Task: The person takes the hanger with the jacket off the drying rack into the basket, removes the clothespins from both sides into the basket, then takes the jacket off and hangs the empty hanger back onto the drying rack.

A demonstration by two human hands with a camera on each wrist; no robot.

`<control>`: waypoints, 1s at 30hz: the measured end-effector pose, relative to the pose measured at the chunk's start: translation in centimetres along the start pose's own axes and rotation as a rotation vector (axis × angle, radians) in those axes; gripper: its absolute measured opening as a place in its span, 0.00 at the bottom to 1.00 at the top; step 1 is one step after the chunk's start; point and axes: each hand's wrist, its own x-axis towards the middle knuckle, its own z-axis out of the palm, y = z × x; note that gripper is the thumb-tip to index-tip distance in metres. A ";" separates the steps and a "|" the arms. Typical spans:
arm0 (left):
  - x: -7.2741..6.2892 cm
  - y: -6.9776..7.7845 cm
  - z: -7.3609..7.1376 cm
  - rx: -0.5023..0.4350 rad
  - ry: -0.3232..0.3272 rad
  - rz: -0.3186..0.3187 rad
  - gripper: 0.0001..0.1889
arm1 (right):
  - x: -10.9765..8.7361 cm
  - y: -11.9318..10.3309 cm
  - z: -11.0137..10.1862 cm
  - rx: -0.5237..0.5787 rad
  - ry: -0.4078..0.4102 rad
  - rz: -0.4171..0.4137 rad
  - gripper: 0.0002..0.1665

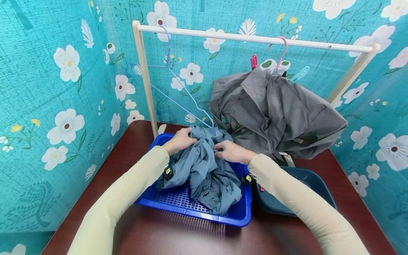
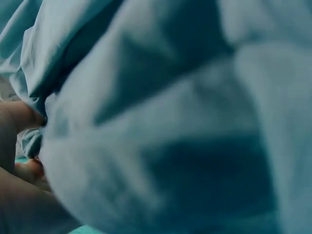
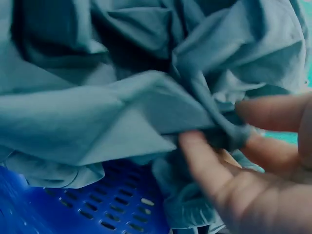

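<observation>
A crumpled blue-grey garment (image 1: pixel 204 166) lies bunched in a blue plastic basket (image 1: pixel 191 210), its upper part lifted between both hands. My left hand (image 1: pixel 181 141) grips the cloth at its upper left; in the left wrist view, folds of the garment (image 2: pixel 146 122) hide most of the fingers. On the other side my right hand (image 1: pixel 234 151) pinches a fold, and the right wrist view shows the fingers (image 3: pixel 207 163) and thumb curled about the fabric (image 3: pixel 122 117). Just behind the garment, a light-blue hanger (image 1: pixel 191 94) hangs slanted, its lower end reaching the cloth.
A wooden rack (image 1: pixel 223 34) spans the back. From its rail a dark grey garment (image 1: pixel 287 109) hangs on a pink hanger (image 1: pixel 283 53), with a red clip (image 1: pixel 254 61) and a light-blue clip (image 1: pixel 299 74). Right of the basket stands a dark blue-grey tub (image 1: pixel 313 177) on the brown table (image 1: pixel 178 237).
</observation>
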 end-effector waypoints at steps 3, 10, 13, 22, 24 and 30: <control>-0.1 0.0 -0.1 0.006 -0.028 0.072 0.20 | 0.5 0.4 0.2 0.049 -0.117 0.048 0.09; -0.4 0.0 -0.3 0.025 -0.041 0.221 0.08 | 1.4 0.7 0.0 0.106 -0.203 0.128 0.10; -0.6 0.1 -0.4 0.053 0.001 0.261 0.16 | 1.6 1.0 -0.1 0.112 -0.211 0.128 0.15; -2.3 1.6 -1.5 0.133 -0.050 0.310 0.13 | 1.5 1.0 -0.3 0.092 -0.218 0.102 0.25; -2.5 1.5 -1.6 0.183 -0.142 0.306 0.13 | 1.4 1.1 -0.4 0.091 -0.221 0.123 0.22; -2.1 -0.3 -0.2 0.390 -0.384 0.265 0.13 | 0.9 1.3 -1.0 0.096 -0.269 0.111 0.20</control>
